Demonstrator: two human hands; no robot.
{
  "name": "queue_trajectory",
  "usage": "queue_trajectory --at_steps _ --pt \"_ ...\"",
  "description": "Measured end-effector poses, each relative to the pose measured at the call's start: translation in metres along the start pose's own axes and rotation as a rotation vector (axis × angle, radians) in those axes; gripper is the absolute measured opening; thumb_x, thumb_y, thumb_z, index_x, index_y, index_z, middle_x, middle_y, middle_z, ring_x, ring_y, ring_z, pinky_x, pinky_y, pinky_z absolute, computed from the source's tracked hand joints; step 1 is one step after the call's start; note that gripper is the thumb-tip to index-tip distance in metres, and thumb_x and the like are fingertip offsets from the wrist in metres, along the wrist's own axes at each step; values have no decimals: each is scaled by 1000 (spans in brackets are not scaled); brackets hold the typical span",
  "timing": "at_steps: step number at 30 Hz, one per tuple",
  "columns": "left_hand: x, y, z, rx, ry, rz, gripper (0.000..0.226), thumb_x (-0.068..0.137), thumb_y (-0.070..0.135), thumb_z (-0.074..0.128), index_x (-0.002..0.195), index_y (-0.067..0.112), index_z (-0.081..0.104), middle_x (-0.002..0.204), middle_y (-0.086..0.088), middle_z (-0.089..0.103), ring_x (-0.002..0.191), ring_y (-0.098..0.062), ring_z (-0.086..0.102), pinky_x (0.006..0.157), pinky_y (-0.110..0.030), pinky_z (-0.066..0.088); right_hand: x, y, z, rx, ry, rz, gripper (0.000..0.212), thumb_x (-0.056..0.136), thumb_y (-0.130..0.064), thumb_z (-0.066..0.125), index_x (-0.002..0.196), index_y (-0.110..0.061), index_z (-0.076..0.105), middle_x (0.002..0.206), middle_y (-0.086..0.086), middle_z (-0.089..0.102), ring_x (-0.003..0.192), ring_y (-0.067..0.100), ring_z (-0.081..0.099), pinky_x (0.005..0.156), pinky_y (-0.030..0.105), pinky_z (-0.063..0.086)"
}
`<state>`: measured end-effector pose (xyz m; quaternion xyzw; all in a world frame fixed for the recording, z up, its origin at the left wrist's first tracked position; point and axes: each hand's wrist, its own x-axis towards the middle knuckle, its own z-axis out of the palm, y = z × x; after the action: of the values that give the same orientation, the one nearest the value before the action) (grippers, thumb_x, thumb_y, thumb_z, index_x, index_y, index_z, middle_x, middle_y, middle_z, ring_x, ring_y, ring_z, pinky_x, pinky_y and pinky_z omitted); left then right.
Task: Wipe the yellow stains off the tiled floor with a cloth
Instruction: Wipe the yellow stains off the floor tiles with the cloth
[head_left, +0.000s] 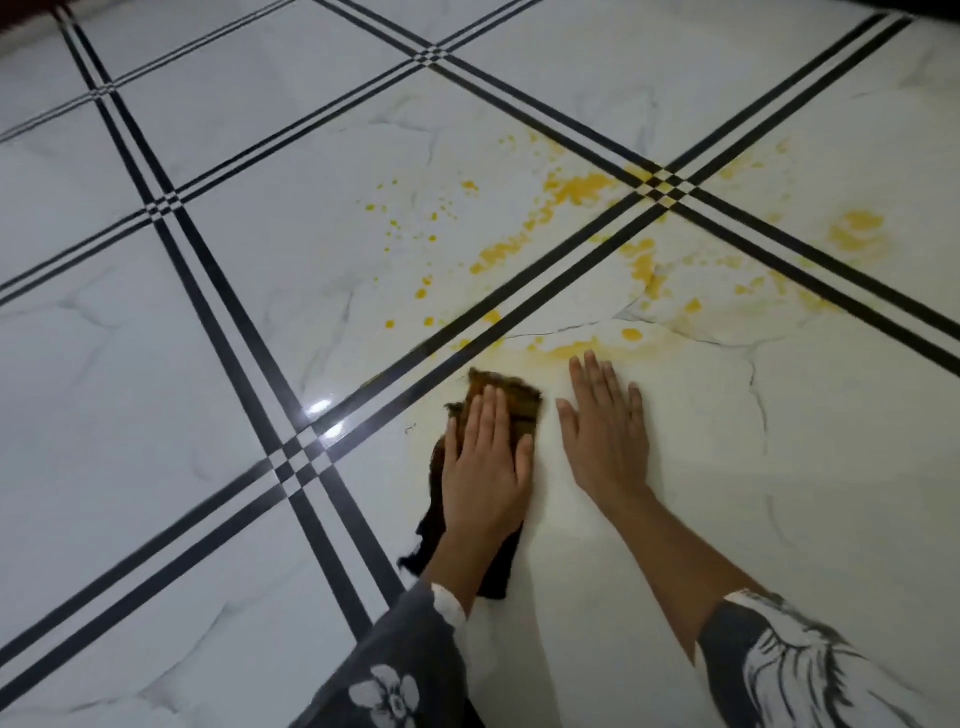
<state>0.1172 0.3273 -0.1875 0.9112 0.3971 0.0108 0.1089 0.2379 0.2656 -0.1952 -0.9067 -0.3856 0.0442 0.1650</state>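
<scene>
While left hand (485, 462) presses cloth (511, 397) flat, right hand (605, 431) lies splayed, grip empty — stains (576, 189) beyond.

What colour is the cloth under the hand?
Dark brown cloth, nearly black at its trailing end; seen in the head view.

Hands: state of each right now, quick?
Left hand: open, flat, pressing the dark cloth onto the floor.
Right hand: open, flat on bare tile, holding nothing.
</scene>
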Motion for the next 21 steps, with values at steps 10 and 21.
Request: queue_trajectory --at_steps 10,21 --pt "33 -111 -17 -44 168 -509 60 99 38 21 150 9 9 158 -7 10 145 -17 8 118 -38 0 2 5 9 -19 4 -9 61 91 -40 16 142 -11 34 149 7 34 137 24 32 113 41 12" --pt "86 -43 -9 30 5 68 67 92 51 7 150 17 7 158 1 8 145 -11 4 118 -33 0 4 7 15 -33 61 0 56 91 -37 25 139 -12 40 146 7 40 133 24 40 109 39 12"
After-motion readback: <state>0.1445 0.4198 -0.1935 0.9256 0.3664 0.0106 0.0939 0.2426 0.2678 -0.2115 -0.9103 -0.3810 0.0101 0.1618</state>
